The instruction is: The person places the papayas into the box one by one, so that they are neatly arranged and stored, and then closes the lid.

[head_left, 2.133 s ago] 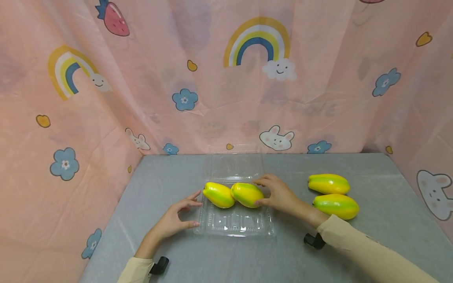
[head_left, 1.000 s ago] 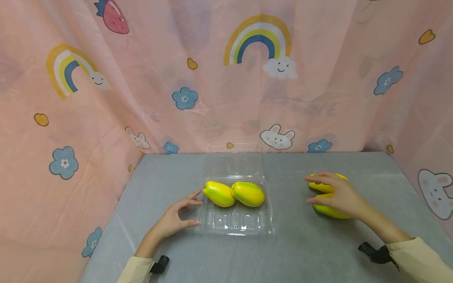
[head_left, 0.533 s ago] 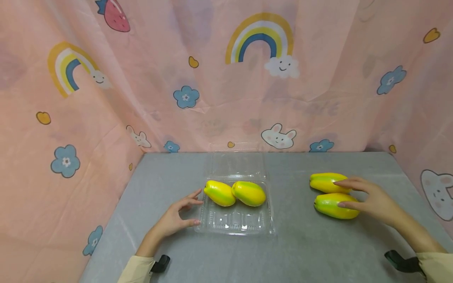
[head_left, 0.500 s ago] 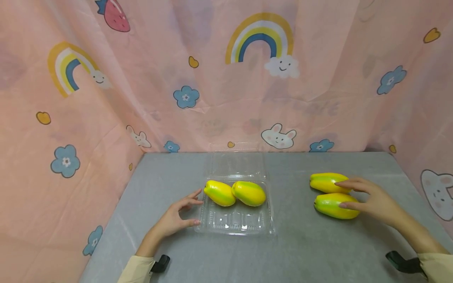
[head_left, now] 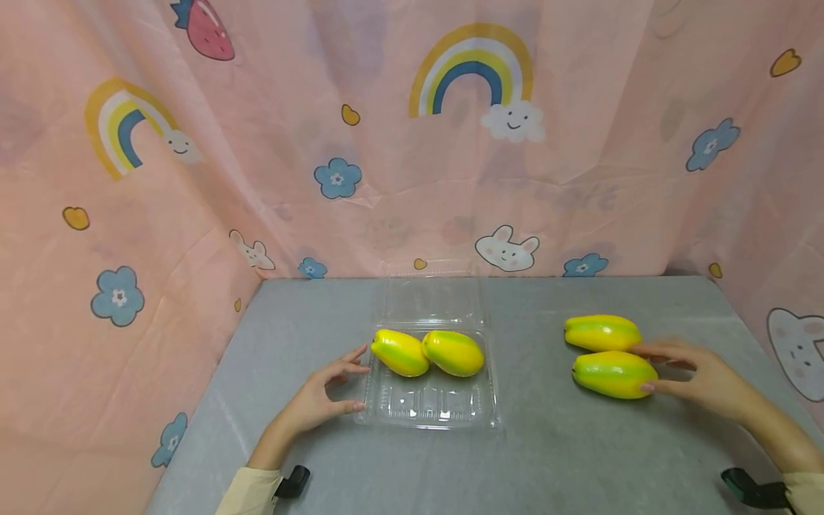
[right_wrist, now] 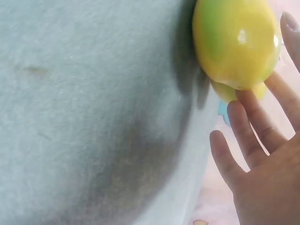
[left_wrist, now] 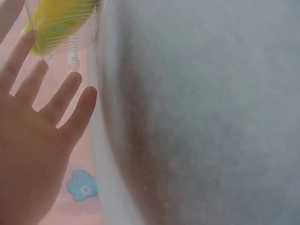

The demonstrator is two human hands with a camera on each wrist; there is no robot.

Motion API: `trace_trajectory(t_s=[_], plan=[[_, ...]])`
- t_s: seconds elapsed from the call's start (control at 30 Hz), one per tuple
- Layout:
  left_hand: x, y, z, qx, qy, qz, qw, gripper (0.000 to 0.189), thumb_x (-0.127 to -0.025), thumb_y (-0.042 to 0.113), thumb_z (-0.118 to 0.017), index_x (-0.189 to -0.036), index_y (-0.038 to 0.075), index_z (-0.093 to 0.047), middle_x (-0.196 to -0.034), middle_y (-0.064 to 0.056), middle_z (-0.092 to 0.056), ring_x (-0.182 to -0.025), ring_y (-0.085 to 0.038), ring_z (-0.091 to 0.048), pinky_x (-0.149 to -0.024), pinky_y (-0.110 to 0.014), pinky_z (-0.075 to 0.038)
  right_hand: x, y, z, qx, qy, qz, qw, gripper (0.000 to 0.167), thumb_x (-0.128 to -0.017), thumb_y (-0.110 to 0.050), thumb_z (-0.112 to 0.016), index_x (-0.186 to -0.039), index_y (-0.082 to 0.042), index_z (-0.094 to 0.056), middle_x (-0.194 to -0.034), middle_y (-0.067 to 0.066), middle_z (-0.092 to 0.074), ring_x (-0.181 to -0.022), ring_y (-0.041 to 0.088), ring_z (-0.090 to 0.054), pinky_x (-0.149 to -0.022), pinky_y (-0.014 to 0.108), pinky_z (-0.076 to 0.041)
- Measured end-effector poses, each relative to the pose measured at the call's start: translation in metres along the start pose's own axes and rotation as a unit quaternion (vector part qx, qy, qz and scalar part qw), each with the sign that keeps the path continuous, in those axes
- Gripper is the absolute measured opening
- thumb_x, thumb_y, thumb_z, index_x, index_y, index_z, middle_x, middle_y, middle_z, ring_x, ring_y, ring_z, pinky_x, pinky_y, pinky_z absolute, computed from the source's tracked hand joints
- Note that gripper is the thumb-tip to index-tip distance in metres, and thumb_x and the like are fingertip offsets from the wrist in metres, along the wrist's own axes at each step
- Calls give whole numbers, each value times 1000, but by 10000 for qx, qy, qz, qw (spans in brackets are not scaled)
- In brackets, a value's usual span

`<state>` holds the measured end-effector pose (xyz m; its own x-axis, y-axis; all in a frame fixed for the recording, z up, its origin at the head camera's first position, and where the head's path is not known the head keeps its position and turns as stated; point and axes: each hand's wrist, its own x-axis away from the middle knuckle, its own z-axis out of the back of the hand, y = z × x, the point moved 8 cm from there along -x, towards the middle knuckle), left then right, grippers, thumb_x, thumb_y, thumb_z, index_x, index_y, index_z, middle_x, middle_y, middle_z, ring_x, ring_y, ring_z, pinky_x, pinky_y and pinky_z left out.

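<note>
Two yellow-green papayas, the left papaya (head_left: 400, 352) and the right papaya (head_left: 453, 353), lie side by side in the back half of a clear plastic clamshell box (head_left: 428, 417). My left hand (head_left: 315, 397) stays at the box's left edge, fingers spread and fingertips right at the rim. On the right, my right hand (head_left: 704, 379) is at the right end of the near papaya (head_left: 614, 375), thumb in front and fingers behind. In the right wrist view the fingers look mostly straight beside that papaya (right_wrist: 236, 42). The far papaya (head_left: 601, 333) lies just behind it.
The box's clear lid (head_left: 430, 300) is folded back toward the pink printed curtain (head_left: 412, 200) behind the table. Grey table surface (head_left: 528, 443) lies between the box and the right-hand papayas. A black wrist camera (head_left: 292, 483) sits by the left sleeve.
My right hand has let go of the right papaya in the box and moved right, over the two loose papayas, to the near one's right end. The left hand has stayed put.
</note>
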<state>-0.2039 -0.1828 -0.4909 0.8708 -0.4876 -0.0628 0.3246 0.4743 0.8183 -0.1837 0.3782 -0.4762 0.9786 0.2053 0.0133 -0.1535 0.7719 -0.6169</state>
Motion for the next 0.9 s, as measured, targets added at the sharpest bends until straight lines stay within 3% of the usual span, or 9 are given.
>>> trace_trajectory(t_s=[0.2, 0.43, 0.63, 0.7, 0.77, 0.83, 0.9], plan=[[0, 0, 0, -13, -3, 43, 10000, 56, -78, 25, -84, -129, 15, -63, -161, 4, -36, -150, -29, -34, -109, -44, -43, 4, 3, -2, -75, -42, 29, 10000, 55, -83, -33, -80, -132, -13, -63, -113, -40, -45, -97, -20, -47, -76, 11, -46], [1, -1, -1, -10, 5, 33, 10000, 56, -78, 23, -84, -129, 16, -63, -161, 5, -36, -150, -29, -34, -109, -47, -43, 3, 6, -9, -160, -57, -4, 9999, 58, -82, -30, -80, -134, -11, -61, -115, -31, -50, -95, -19, -47, -76, 13, -48], [0, -3, -2, 7, -9, -17, 10000, 55, -79, 24, -84, -130, 16, -63, -162, 3, -35, -150, -30, -34, -108, -53, -43, 2, 11, -15, -192, -266, -232, 9992, 63, -84, -36, -78, -138, -11, -58, -115, -41, -44, -97, -24, -45, -78, 12, -48], [0, -3, -2, -1, -9, -4, 10000, 55, -79, 24, -84, -130, 17, -63, -162, 4, -35, -150, -29, -34, -108, -52, -44, 1, 12, -17, -158, -350, -319, 9988, 64, -84, -38, -77, -139, -10, -56, -122, -31, -52, -97, -25, -44, -78, 12, -48], [1, -3, -2, -10, -6, -6, 10000, 55, -79, 24, -84, -130, 17, -63, -162, 3, -35, -150, -29, -34, -108, -51, -44, 1, 13, -18, -116, -399, -408, 9983, 66, -85, -39, -76, -140, -10, -55, -130, -11, -60, -96, -27, -41, -78, 13, -48], [1, -3, -1, -4, -2, 5, 10000, 55, -79, 24, -84, -130, 17, -63, -162, 4, -35, -150, -29, -34, -108, -49, -44, 0, 12, -20, -76, -429, -474, 9979, 67, -85, -41, -75, -141, -10, -54, -135, 11, -61, -96, -27, -39, -77, 13, -48], [1, -3, -1, -14, -2, 0, 10000, 55, -79, 24, -84, -130, 17, -63, -162, 4, -35, -149, -29, -35, -108, -48, -44, -1, 11, -21, -60, -432, -512, 9977, 67, -86, -42, -75, -141, -10, -54, -137, 23, -58, -95, -28, -38, -77, 14, -48]])
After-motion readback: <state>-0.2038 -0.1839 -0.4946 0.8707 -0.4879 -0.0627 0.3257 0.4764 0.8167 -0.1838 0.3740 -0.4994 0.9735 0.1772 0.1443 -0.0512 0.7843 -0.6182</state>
